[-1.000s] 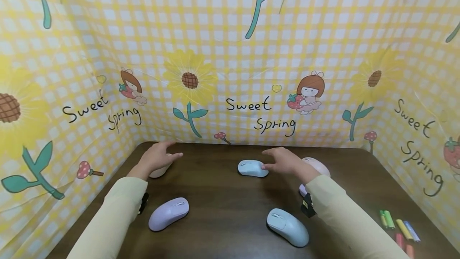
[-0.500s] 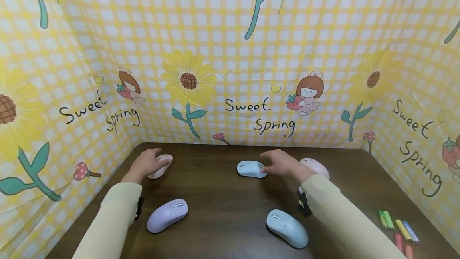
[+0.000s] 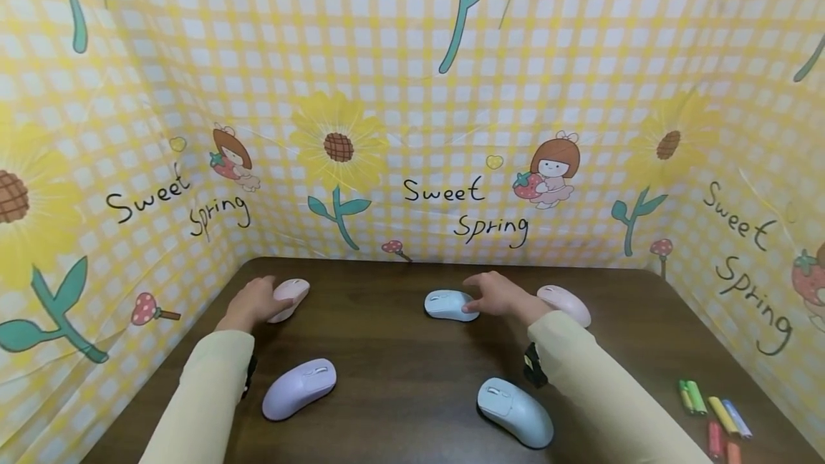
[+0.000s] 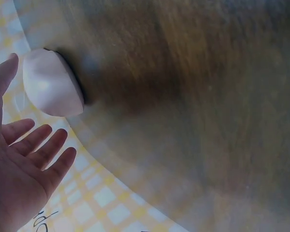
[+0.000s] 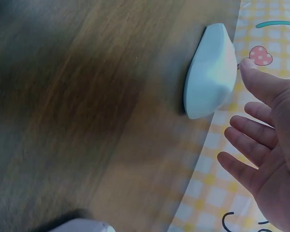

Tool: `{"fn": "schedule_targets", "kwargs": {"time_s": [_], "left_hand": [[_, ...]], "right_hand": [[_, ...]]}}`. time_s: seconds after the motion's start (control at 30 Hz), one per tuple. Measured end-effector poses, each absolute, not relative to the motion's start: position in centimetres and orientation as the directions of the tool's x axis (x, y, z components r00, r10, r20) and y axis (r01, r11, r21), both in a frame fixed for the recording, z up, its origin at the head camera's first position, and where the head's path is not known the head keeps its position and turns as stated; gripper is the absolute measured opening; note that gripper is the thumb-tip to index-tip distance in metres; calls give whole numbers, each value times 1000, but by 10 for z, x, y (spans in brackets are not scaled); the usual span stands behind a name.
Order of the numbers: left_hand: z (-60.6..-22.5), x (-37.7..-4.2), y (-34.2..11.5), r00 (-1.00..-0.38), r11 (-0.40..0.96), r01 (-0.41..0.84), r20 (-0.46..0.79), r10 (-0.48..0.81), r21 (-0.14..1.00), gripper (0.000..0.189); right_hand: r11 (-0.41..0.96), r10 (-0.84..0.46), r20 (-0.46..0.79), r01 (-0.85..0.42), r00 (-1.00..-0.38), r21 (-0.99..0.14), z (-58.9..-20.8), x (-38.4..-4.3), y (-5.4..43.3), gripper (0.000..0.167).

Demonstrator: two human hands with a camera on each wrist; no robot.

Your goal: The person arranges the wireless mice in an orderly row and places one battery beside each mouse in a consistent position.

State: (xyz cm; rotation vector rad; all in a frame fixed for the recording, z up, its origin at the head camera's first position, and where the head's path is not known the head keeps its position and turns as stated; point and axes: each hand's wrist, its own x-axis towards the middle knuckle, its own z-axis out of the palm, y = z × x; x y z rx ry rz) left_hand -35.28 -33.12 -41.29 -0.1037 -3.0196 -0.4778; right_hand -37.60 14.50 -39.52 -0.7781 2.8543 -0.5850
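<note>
At the table's back left, a pale pink computer mouse (image 3: 293, 298) lies beside my left hand (image 3: 253, 301). The left wrist view has this mouse (image 4: 50, 84) just beyond the thumb and spread, slightly bent fingers of the left hand (image 4: 26, 169); the palm is bare. Near the back middle lies a light blue mouse (image 3: 446, 305). My right hand (image 3: 499, 296) is to its right, the thumb overlapping its end in the head view. From the right wrist, the blue mouse (image 5: 211, 75) shows apart from the loosely extended fingers of the right hand (image 5: 273, 140).
A lilac mouse (image 3: 299, 389) lies front left and a grey-blue mouse (image 3: 515, 412) front right. Another pink mouse (image 3: 566, 304) sits behind the right wrist. Several small coloured cylinders (image 3: 723, 414) lie at the right. Checked cloth (image 3: 399, 92) walls the dark wooden table (image 3: 387, 364).
My left hand has moved left and lower, from over the pink mouse to beside it, uncovering it. The right hand has shifted only slightly; another lilac mouse is now hidden behind that wrist.
</note>
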Motion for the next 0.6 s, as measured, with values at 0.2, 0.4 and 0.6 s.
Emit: {"fn": "schedule_targets", "kwargs": {"time_s": [0.2,0.4,0.6], "left_hand": [[-420,-355,-335,-998,951,46,54,31,305,75],[-426,-360,-337,-999,947,42,26,35,318,76],[-429,-361,-334,-998,941,55,40,44,333,74]], "right_hand": [[800,-489,-18,-440,-872,-409,-403,-378,139,53],[808,-453,-30,-397,-891,-435,-404,-379,136,53],[803,-435,-12,-382,-900,-458,-410,-381,134,54]]}}
